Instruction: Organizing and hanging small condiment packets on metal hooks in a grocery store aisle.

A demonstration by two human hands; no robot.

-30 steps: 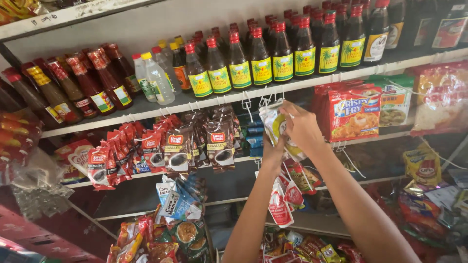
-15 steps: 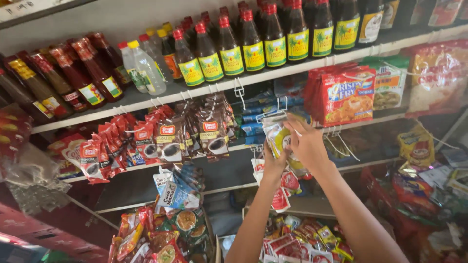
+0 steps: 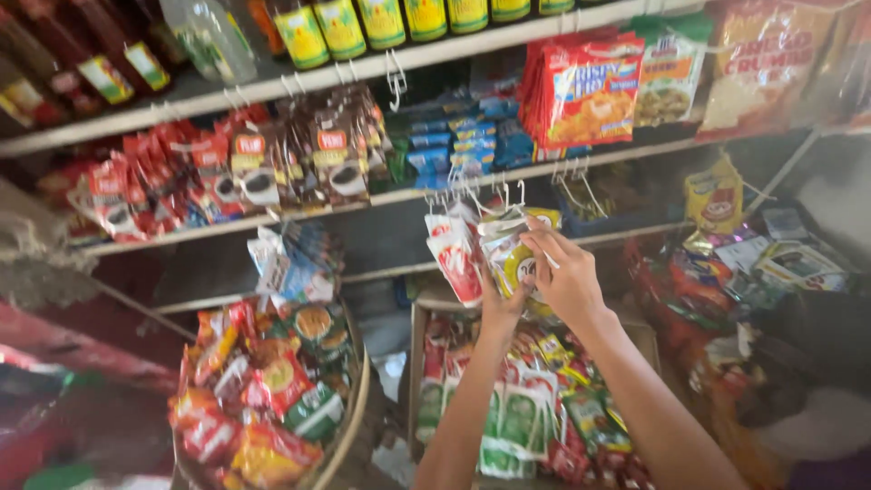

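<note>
Both my hands are raised to a bunch of small sachets hanging from metal hooks (image 3: 472, 192) under a shelf. My right hand (image 3: 567, 277) pinches a yellow and white sachet (image 3: 515, 263) from the right. From below, my left hand (image 3: 501, 304) grips the same sachet's lower edge. Red and white sachets (image 3: 454, 259) hang just left of it. Below my forearms lies a cardboard box (image 3: 426, 318) filled with green, red and yellow sachets (image 3: 517, 417).
A round basket (image 3: 349, 426) of snack packets sits at lower left. Red and brown coffee sachets (image 3: 245, 168) hang from the upper shelf, with sauce bottles (image 3: 345, 27) above. Red breading mix packs (image 3: 585, 91) and more packets crowd the right side.
The view has dropped and moved closer. My hands and the sachet have come down from the upper hooks to the hooks under the lower shelf.
</note>
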